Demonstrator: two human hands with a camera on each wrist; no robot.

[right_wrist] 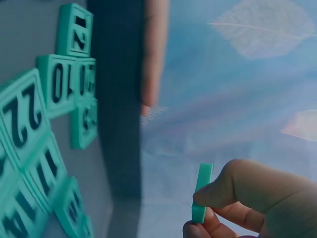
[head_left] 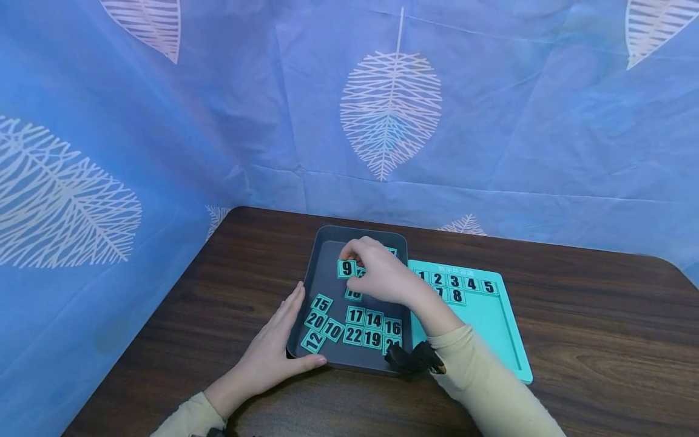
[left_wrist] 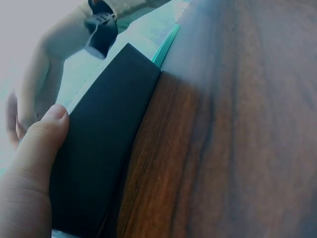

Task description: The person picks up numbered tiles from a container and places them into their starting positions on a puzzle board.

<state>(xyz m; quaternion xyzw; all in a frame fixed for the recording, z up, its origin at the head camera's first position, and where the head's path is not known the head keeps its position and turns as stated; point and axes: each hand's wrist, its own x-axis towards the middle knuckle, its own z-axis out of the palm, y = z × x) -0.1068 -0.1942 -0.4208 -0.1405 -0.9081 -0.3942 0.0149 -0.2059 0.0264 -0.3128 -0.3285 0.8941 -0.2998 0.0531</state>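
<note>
My right hand (head_left: 382, 271) pinches a green number tile marked 9 (head_left: 346, 269) between thumb and fingers, above the dark grey tray (head_left: 325, 258). In the right wrist view that tile (right_wrist: 202, 181) is seen edge-on, raised off the tray floor. Loose tiles such as 15 (head_left: 321, 303), 17 (head_left: 355, 315) and 22 (head_left: 353, 335) lie in the tray's near half. Other tiles are partly hidden beneath my right hand. My left hand (head_left: 267, 349) rests against the tray's near left corner, fingers straight along its left side and thumb (left_wrist: 42, 136) along the front wall.
Right of the tray lies a turquoise number board (head_left: 483, 325); tiles 1 to 5 fill its top row, with 7 and 8 visible below. My right forearm covers part of it. The dark wooden table (head_left: 590, 340) meets a blue leaf-patterned cloth (head_left: 491, 121) behind.
</note>
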